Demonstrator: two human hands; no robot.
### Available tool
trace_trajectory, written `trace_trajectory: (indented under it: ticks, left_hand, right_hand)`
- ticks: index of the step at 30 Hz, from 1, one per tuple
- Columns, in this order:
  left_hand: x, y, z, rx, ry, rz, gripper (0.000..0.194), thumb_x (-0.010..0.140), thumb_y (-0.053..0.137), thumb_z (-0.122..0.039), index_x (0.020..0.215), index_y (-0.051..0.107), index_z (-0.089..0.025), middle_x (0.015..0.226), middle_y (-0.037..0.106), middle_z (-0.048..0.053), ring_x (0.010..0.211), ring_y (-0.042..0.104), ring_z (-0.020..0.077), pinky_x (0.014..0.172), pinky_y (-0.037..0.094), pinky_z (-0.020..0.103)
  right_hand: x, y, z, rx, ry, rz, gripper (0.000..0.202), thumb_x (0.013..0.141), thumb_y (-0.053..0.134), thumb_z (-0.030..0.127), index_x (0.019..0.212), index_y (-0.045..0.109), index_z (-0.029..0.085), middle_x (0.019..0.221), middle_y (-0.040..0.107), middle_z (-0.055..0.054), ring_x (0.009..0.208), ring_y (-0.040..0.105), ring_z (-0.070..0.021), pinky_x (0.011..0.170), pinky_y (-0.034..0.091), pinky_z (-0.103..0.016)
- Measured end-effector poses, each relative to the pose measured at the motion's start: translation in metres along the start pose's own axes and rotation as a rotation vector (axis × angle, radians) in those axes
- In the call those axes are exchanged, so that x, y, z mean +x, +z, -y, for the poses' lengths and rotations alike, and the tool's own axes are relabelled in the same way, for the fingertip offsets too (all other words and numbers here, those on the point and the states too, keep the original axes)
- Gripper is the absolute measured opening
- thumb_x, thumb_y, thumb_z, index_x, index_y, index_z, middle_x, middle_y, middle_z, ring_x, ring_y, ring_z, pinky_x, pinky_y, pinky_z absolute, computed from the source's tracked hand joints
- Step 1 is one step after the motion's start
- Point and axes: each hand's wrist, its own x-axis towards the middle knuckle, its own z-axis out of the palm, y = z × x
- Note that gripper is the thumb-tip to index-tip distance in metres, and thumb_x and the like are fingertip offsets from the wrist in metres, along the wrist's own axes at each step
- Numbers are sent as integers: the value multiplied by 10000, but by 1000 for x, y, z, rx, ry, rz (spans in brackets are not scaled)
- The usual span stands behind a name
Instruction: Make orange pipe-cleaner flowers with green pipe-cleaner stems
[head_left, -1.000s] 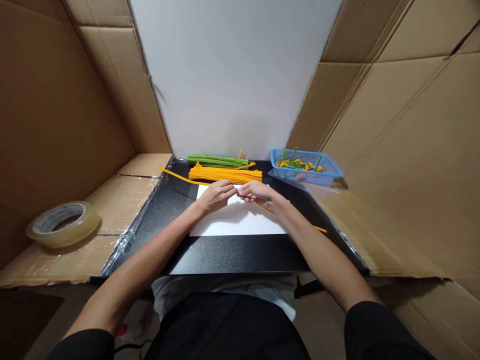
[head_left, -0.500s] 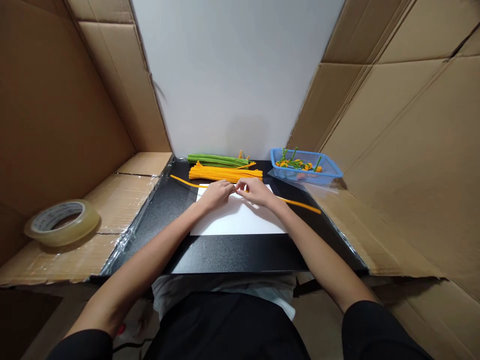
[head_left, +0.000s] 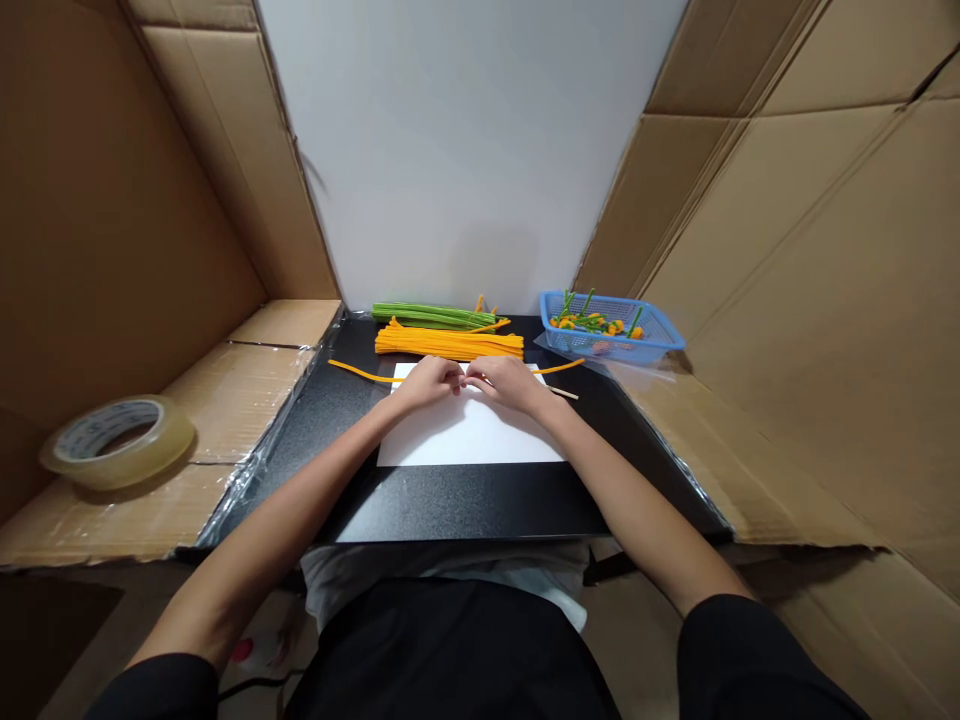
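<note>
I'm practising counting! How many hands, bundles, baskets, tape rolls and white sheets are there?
Hands: 2, left hand and right hand
Bundles: 2, green bundle and orange bundle
Blue baskets: 1
Tape rolls: 1
White sheets: 1
Total: 7

The bare left hand (head_left: 432, 382) and bare right hand (head_left: 505, 380) curl inward, fingertips (head_left: 457, 381) close together; behind them, bare forearms (head_left: 304, 500) splay toward black sleeves (head_left: 750, 650).

I have free room between my forearms, over the near half of the paper (head_left: 469, 440) and the front of the table (head_left: 480, 515). Ahead, the yellow bundle (head_left: 450, 345), green bundle (head_left: 431, 317) and wall (head_left: 465, 120) block me in turn. The basket (head_left: 667, 347) obstructs far right. The strand (head_left: 364, 373) juts out past my left hand (head_left: 433, 382) and right hand (head_left: 504, 380), between which I can hardly see a gap.
</note>
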Motion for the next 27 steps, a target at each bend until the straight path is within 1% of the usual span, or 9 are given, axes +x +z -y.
trace_trajectory:
  ticks: [3, 7, 10, 13, 16, 19, 22, 24, 27]
  left_hand:
    - [0, -2, -3, -41, -12, 3, 296, 874, 558, -272, 696, 741, -123, 659, 715, 55, 588, 574, 150, 585, 344, 253]
    - [-2, -2, -6, -51, -2, -65, 209, 832, 572, -156, 724, 750, -137, 694, 737, 44, 620, 610, 148, 608, 368, 245]
    - [-4, -1, -9, -12, 34, -138, 202, 814, 567, -92, 782, 758, -150, 733, 752, 41, 636, 635, 148, 624, 402, 240]
    - [-6, 0, -13, 104, 115, -257, 224, 854, 542, -95, 817, 751, -163, 741, 742, 46, 640, 629, 152, 632, 426, 251]
    - [-7, -2, -18, 242, 219, -371, 251, 924, 505, -148, 821, 733, -169, 690, 705, 49, 622, 592, 158, 609, 419, 266]
    - [-9, -4, -20, 359, 346, -410, 272, 942, 465, -124, 834, 709, -177, 711, 705, 49, 639, 567, 165, 614, 421, 280]
    - [-11, -6, -19, 426, 447, -401, 292, 921, 429, -54, 862, 685, -180, 744, 709, 49, 650, 552, 165, 639, 431, 290]
    - [-11, -6, -17, 442, 480, -405, 284, 928, 425, -51, 873, 674, -177, 740, 700, 49, 649, 548, 165, 642, 430, 293]
    - [-11, -7, -11, 481, 454, -435, 252, 971, 451, -133, 873, 680, -175, 722, 694, 51, 655, 569, 170, 622, 415, 289]
  right_hand:
    - [1, 1, -1, 82, 21, -31, 184, 946, 596, 243, 858, 734, 158, 807, 717, -66, 707, 576, -159, 668, 331, -249]
    - [4, -1, 2, 232, 145, -51, 160, 886, 614, 185, 807, 749, 156, 736, 713, -41, 638, 547, -136, 633, 326, -242]
    - [7, -7, 5, 357, 218, -49, 181, 845, 603, 171, 725, 734, 144, 648, 685, -25, 594, 533, -123, 625, 343, -239]
    - [8, -15, 8, 522, 269, -56, 201, 826, 592, 221, 676, 701, 144, 596, 658, -11, 564, 530, -113, 599, 365, -231]
    - [8, -23, 11, 675, 300, -66, 198, 798, 592, 267, 662, 671, 148, 579, 638, -4, 526, 508, -101, 550, 369, -227]
    - [7, -28, 15, 810, 309, -51, 197, 771, 606, 296, 642, 642, 152, 550, 604, 3, 492, 477, -94, 509, 366, -229]
    - [6, -30, 17, 912, 337, -15, 189, 753, 623, 308, 647, 631, 152, 545, 589, 2, 491, 481, -97, 497, 374, -230]
    - [6, -30, 18, 879, 346, -7, 201, 776, 612, 311, 661, 633, 148, 575, 607, -10, 496, 493, -101, 509, 381, -237]
    - [5, -29, 18, 569, 291, -61, 239, 857, 590, 322, 723, 667, 140, 687, 674, -42, 566, 538, -117, 581, 383, -252]
